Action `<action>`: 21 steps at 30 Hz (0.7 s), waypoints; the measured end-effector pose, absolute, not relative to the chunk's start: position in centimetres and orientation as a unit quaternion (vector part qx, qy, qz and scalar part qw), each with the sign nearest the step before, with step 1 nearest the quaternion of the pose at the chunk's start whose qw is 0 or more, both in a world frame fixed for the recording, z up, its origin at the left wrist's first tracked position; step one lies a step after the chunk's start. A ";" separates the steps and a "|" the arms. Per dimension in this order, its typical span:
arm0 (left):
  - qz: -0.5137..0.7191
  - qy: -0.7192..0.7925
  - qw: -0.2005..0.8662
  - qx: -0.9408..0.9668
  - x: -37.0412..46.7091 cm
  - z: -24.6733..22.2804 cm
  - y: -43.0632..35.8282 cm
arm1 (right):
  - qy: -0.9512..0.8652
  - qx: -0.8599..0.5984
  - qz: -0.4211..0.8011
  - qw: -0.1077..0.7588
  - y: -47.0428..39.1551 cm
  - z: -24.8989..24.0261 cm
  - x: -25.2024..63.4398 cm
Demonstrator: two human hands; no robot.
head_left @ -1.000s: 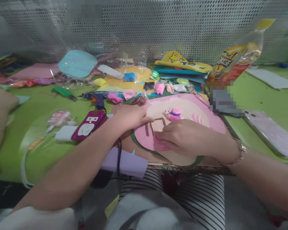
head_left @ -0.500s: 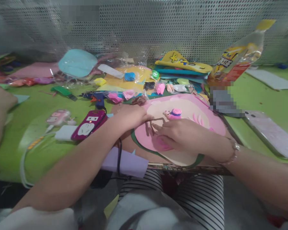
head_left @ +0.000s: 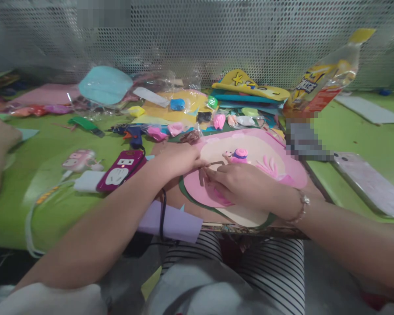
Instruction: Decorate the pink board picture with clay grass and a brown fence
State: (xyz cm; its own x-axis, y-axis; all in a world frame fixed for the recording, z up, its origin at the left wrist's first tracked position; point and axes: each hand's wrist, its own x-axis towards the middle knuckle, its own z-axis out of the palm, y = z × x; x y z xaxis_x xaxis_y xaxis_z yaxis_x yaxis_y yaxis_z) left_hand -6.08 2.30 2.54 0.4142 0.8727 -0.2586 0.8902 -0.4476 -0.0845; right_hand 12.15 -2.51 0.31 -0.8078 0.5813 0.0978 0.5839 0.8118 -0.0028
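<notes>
A pink and cream craft sheet (head_left: 249, 138) with a green edge lies in front of me. Thin brown strips (head_left: 218, 163), apparently modelling clay, form an angular outline on it. My left hand (head_left: 180, 161) comes from the left, thumb and finger pinched at the outline's upper left corner. From the right, my right hand (head_left: 241, 186) closes its fingertips on the brown strip just below; the fingertips of both hands nearly meet. Behind my right hand sits a pink snail figure (head_left: 239, 155) with a blue-striped shell. Pink clay fronds (head_left: 267, 166) lie to its right.
Small wrapped clay lumps (head_left: 219, 121) lie behind the sheet, near a glue gun (head_left: 135, 136). A purple power socket (head_left: 121, 170) with a white cable is at left. A bottle (head_left: 328, 78) and a phone (head_left: 369, 183) stand at right. Another person's hand (head_left: 3, 135) is far left.
My right hand has shifted slightly left, its fingertips closing together at the brown strip beside my left hand. More of the pink fronds shows. My left hand stays nearly in place.
</notes>
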 end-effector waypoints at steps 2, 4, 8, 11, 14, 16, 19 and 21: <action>-0.134 0.526 0.031 0.839 -6.1 2.4 2.4 | -0.950 -0.309 -0.007 0.045 -2.5 0.2 12.2; -0.133 0.525 0.030 0.840 -6.2 2.3 2.5 | -0.950 -0.310 -0.005 0.043 -2.5 0.2 12.2; -0.131 0.521 0.031 0.843 -6.4 2.3 2.5 | -0.948 -0.315 -0.003 0.038 -2.5 0.3 12.2; -0.131 0.523 0.037 0.841 -6.4 2.4 2.4 | -0.949 -0.314 0.014 0.035 -2.6 0.5 12.2; -0.129 0.517 0.045 0.845 -6.3 2.6 2.3 | -0.948 -0.314 0.027 0.031 -2.7 0.7 12.2; -0.135 0.516 0.048 0.844 -6.3 2.7 2.3 | -0.948 -0.316 0.027 0.027 -2.7 0.7 12.2; -0.139 0.521 0.047 0.841 -6.1 2.7 2.3 | -0.950 -0.312 0.018 0.019 -2.8 0.7 12.2; -0.131 0.525 0.041 0.840 -6.1 2.7 2.3 | -0.952 -0.307 0.008 0.014 -2.9 0.7 12.2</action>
State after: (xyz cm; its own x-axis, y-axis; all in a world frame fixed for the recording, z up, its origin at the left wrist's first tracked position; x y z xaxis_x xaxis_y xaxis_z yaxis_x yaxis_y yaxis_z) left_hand -6.12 2.28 2.67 0.4152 0.8706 -0.2640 0.8923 -0.4463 -0.0684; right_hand 12.24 -2.93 0.74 -0.8112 0.5843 0.0218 0.5838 0.8115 -0.0244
